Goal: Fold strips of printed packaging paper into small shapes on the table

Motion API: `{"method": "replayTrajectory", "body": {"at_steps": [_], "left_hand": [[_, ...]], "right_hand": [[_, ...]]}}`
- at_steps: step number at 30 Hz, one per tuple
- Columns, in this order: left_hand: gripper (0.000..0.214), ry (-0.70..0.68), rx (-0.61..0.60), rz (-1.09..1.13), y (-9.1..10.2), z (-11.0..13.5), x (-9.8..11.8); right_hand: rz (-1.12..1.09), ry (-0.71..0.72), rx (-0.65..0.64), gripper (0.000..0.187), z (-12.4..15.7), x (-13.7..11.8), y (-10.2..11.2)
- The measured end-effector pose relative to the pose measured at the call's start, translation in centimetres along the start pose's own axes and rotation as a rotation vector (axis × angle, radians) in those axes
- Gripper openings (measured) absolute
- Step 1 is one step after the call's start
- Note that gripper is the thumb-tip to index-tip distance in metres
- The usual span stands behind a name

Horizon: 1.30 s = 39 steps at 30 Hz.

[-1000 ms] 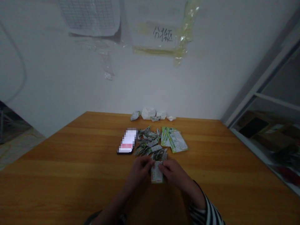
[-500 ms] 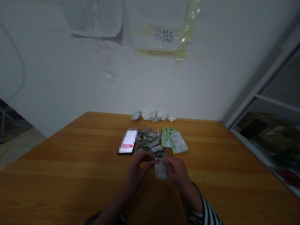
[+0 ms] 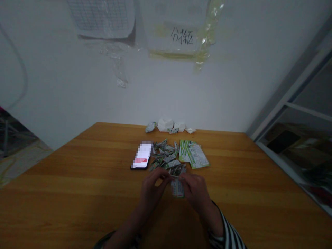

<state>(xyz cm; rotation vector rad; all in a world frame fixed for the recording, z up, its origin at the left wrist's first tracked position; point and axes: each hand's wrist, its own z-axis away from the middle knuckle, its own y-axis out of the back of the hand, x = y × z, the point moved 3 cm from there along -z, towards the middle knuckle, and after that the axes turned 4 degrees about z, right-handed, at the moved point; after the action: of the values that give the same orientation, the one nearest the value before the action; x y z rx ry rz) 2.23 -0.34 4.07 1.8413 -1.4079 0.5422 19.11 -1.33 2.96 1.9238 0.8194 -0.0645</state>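
Both of my hands pinch one small printed paper slip (image 3: 177, 187) just above the wooden table (image 3: 77, 193). My left hand (image 3: 153, 188) grips its top left corner with closed fingers. My right hand (image 3: 195, 190), with a striped sleeve behind it, grips the top right corner. The slip hangs down between them. Just beyond my fingers lies a pile of several folded green-and-white paper pieces (image 3: 166, 157).
A phone (image 3: 141, 157) with a lit screen lies left of the pile. A stack of flat green-and-white slips (image 3: 194, 155) lies to its right. Crumpled white paper (image 3: 168, 126) sits at the table's far edge by the wall. A metal shelf frame (image 3: 293, 103) stands at the right.
The slip has been lifted from lying flat under my hands to hanging by its top edge between both pinches. My hands shifted slightly right and stayed close together.
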Motion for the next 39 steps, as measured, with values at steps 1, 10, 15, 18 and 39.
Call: {"method": "replayTrajectory", "body": {"at_steps": [1,10,15,18,39], "left_hand": [[0.010,-0.004,-0.005,-0.001,0.0,0.0,0.0],[0.011,-0.019,0.001,-0.010,0.0,0.0,0.0],[0.010,-0.006,0.005,-0.017,0.0,0.0,0.1],[0.007,0.018,0.009,-0.028,0.0,0.1,0.0],[0.042,0.565,0.016,0.401,-1.4,0.2,-1.6]], "right_hand": [[0.005,-0.002,0.004,0.030,0.0,0.0,0.0],[-0.005,0.010,0.003,0.029,0.0,-0.3,0.2],[0.012,0.011,-0.007,0.031,0.1,-0.3,0.0],[0.040,0.016,-0.001,0.029,0.2,-0.3,-0.3],[-0.131,-0.216,-0.089,0.039,0.2,0.1,-1.8]]}}
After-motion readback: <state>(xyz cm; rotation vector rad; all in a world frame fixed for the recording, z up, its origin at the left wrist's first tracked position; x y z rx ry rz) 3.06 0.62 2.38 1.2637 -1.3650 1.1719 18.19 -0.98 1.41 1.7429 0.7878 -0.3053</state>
